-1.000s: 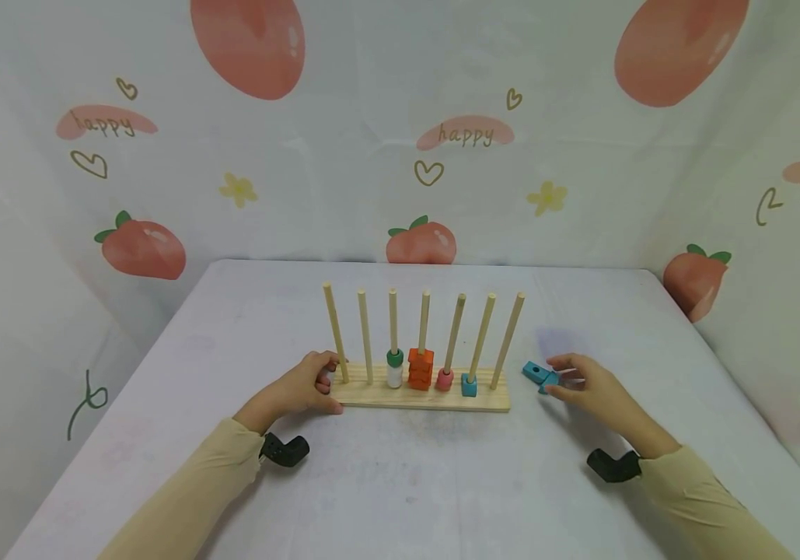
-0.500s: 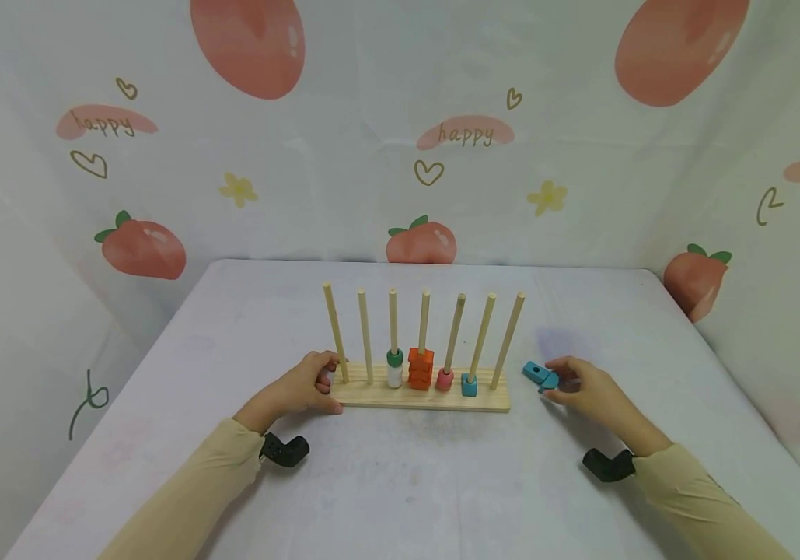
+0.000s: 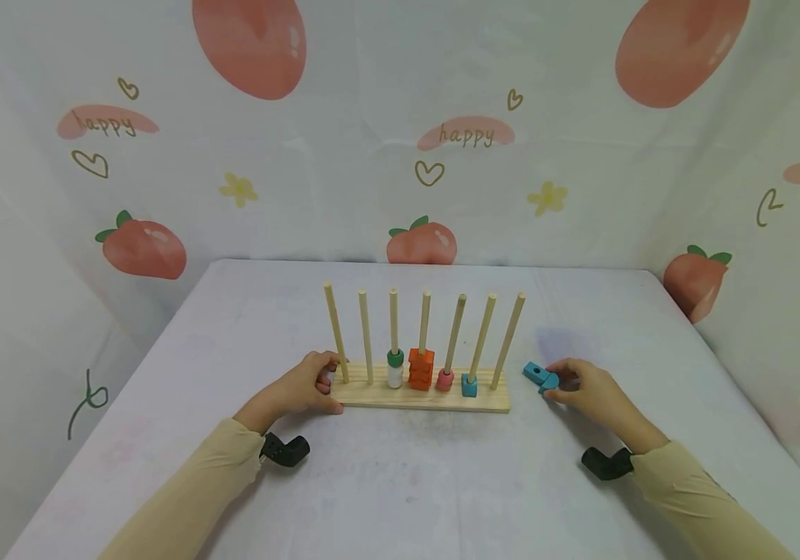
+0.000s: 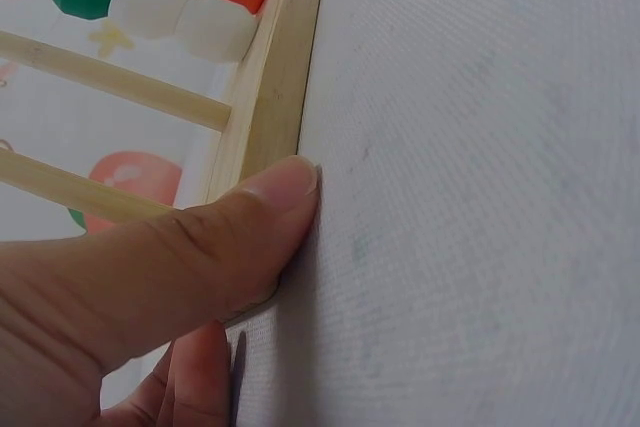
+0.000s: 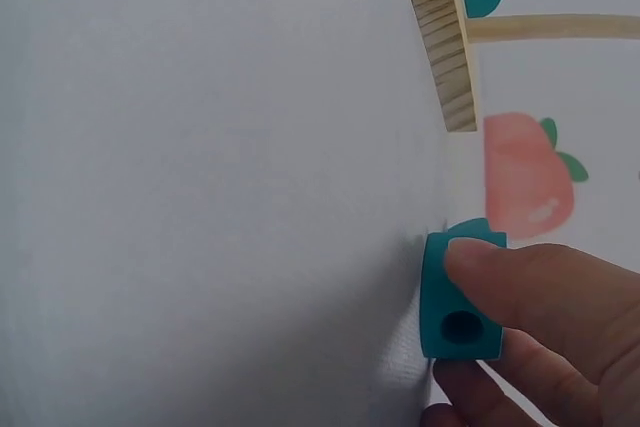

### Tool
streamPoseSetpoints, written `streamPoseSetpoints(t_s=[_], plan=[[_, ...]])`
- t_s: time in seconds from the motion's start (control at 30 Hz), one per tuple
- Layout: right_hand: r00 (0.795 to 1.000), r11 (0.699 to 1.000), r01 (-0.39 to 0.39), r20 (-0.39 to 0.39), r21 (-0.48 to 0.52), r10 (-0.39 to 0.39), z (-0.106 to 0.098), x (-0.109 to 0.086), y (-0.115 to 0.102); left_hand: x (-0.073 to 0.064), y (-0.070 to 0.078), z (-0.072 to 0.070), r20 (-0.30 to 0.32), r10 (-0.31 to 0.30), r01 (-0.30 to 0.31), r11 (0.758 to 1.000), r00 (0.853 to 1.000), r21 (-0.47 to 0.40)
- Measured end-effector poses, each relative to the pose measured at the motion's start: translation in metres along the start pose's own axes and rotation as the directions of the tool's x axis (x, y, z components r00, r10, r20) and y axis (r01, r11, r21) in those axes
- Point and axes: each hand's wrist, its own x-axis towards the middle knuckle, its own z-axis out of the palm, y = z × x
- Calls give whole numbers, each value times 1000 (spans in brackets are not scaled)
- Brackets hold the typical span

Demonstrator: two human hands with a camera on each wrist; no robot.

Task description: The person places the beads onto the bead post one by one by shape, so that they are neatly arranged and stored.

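Observation:
A wooden peg rack (image 3: pixel 427 398) with several upright pegs stands mid-table. My left hand (image 3: pixel 298 385) grips its left end, the thumb (image 4: pixel 285 182) on the front edge and the fingers mostly hidden behind. White beads (image 3: pixel 395 376) under a green one, stacked orange beads (image 3: pixel 421 369), a pink bead (image 3: pixel 445 380) and a blue bead (image 3: pixel 469 386) sit on separate pegs. Right of the rack, my right hand (image 3: pixel 585 383) pinches a teal-blue block with a hole (image 5: pixel 462 287) between thumb and fingers, low at the table. Another blue block (image 3: pixel 536 372) lies against it on the far left side.
The rack's outer two pegs on the left and the rightmost peg (image 3: pixel 510 338) carry no beads. A white cloth covers the table (image 3: pixel 413 482). Behind it hangs a printed backdrop (image 3: pixel 344 194). Black wrist devices (image 3: pixel 286 450) sit at both cuffs.
My right hand has shifted slightly left, and the block at its fingertips has turned a little against the other blue block. My left hand and the rack have stayed put.

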Motion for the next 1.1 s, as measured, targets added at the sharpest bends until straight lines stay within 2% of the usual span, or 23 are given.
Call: streamPoseSetpoints(t_s=[0.27,0.63,0.77,0.87,1.1], plan=[[1000,1000,-9,14,4,9,0,-1,3,1,-3,1,3,-1,1,1000,1000,-15],[1000,1000,-13,-13,14,13,-3,-4,2,1,-4,0,4,16,-16,1000,1000,-13],[1000,1000,-11,-22,22,12,-4,-6,0,1,-4,0,3,5,-5,1000,1000,-3],[999,1000,-5,-36,28,6,-5,-7,-1,1,-3,1,-3,-10,10,1000,1000,-4],[995,998,24,-101,61,-18,-4,-8,-3,0,-2,0,3,-1,1,1000,1000,-1]])
